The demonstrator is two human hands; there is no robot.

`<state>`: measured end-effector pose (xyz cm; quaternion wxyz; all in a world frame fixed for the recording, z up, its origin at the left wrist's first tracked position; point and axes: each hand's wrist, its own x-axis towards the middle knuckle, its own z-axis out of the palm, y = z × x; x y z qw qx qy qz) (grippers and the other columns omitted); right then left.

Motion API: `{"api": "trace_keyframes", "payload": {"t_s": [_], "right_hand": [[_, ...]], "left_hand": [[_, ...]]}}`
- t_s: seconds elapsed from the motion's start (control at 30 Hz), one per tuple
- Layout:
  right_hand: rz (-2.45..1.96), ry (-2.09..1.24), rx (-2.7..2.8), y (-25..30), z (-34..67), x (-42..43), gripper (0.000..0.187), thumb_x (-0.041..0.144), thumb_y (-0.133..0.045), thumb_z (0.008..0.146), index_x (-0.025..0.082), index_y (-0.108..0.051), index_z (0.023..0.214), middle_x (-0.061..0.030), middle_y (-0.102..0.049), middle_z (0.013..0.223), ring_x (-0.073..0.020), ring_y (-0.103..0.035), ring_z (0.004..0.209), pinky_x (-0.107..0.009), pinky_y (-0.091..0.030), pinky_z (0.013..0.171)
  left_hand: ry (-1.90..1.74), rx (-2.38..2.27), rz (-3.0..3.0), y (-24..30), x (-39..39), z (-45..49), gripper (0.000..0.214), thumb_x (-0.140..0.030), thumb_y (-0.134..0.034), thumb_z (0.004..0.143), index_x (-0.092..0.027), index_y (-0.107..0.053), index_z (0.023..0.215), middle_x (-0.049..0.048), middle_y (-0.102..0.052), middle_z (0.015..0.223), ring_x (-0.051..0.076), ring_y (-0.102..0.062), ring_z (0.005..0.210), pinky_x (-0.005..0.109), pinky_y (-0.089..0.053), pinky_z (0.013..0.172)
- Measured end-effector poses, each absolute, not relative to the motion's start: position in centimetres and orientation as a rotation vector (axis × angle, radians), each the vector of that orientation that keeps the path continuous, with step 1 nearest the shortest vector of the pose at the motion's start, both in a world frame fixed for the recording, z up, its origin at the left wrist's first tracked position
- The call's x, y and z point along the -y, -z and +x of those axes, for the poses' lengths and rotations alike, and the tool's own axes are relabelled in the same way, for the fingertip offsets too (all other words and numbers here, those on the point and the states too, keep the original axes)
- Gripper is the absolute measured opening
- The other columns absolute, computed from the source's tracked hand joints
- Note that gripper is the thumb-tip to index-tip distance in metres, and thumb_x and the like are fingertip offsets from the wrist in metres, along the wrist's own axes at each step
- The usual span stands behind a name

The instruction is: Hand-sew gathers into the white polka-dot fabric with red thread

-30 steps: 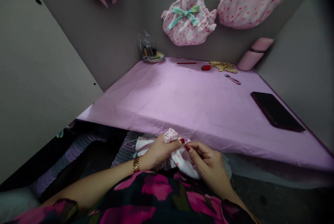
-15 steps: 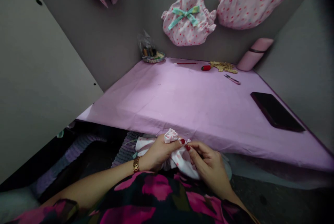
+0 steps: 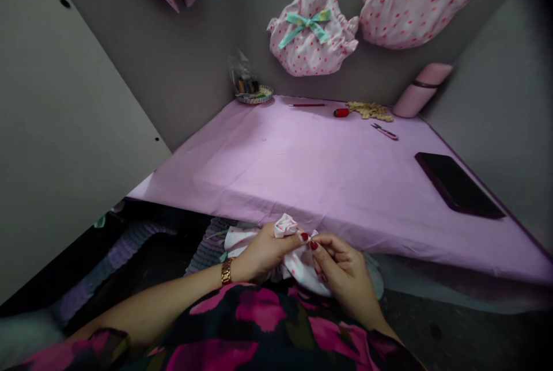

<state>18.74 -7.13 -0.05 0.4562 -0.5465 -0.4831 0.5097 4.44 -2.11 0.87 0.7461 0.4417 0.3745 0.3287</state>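
Observation:
Just off the front edge of the table, over my lap, I hold a white cloth (image 3: 302, 270) with pink dots. My left hand (image 3: 263, 250) is closed on it, and a bunched fold stands up between thumb and fingers. My right hand (image 3: 343, 270) pinches at the cloth with thumb and forefinger, close beside the left thumb tip. Whether a needle or thread sits in that pinch is too small to make out. Part of the cloth hangs out to the left, beyond my left hand.
On the pink-covered table (image 3: 302, 158) lie a dark phone or tablet (image 3: 458, 185), thread snips (image 3: 384, 131), a red spool (image 3: 341, 113), a pencil (image 3: 306, 105), small wooden pieces (image 3: 370, 110), a pink bottle (image 3: 422, 90) and a woven tray (image 3: 256, 95). Dotted fabric items, including a bag (image 3: 311, 34), hang behind.
Both hands and the cloth have shifted very slightly to the right. The grip of each hand looks the same, and the things on the table stay put.

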Motion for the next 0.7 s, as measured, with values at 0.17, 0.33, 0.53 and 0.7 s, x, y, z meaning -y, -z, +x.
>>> {"api": "trace_keyframes", "payload": {"t_s": [0.17, 0.33, 0.53, 0.7], "right_hand": [[-1.263, -1.360, 0.976, 0.79, 18.54, 7.02, 0.026, 0.043, -0.057, 0.078, 0.018, -0.051, 0.080, 0.0076, -0.041, 0.047, -0.0043, -0.030, 0.035, -0.016, -0.021, 0.035], [-1.269, -1.420, 0.965, 0.67, 18.62, 6.93, 0.029, 0.045, -0.059, 0.076, 0.018, -0.051, 0.079, 0.0080, -0.041, 0.045, -0.0042, -0.030, 0.034, -0.015, -0.021, 0.035], [-1.308, -1.429, 0.974, 0.27, 18.61, 6.97, 0.030, 0.047, -0.058, 0.075, 0.019, -0.050, 0.078, 0.0084, -0.041, 0.045, -0.0046, -0.029, 0.033, -0.016, -0.020, 0.035], [-1.256, -1.419, 0.972, 0.70, 18.48, 6.94, 0.027, 0.043, -0.058, 0.076, 0.018, -0.050, 0.077, 0.0083, -0.039, 0.046, -0.0041, -0.027, 0.035, -0.016, -0.019, 0.035]], "left_hand": [[-0.707, -0.799, 0.976, -0.89, 2.14, 4.42, 0.025, -0.035, -0.065, 0.067, -0.013, -0.055, 0.072, -0.0010, -0.054, 0.063, 0.010, -0.048, 0.057, 0.023, -0.036, 0.056], [-0.716, -0.838, 0.985, -0.78, 2.06, 4.35, 0.024, -0.034, -0.065, 0.067, -0.014, -0.059, 0.077, -0.0001, -0.057, 0.067, 0.012, -0.052, 0.061, 0.024, -0.039, 0.060], [-0.692, -0.825, 1.048, -0.31, 1.93, 4.31, 0.025, -0.036, -0.066, 0.068, -0.014, -0.062, 0.078, 0.0030, -0.062, 0.071, 0.015, -0.055, 0.068, 0.027, -0.041, 0.066], [-0.817, -0.842, 1.043, -0.47, 2.04, 4.46, 0.020, -0.032, -0.068, 0.066, -0.015, -0.061, 0.074, -0.0005, -0.057, 0.069, 0.011, -0.051, 0.063, 0.023, -0.039, 0.063]]}}
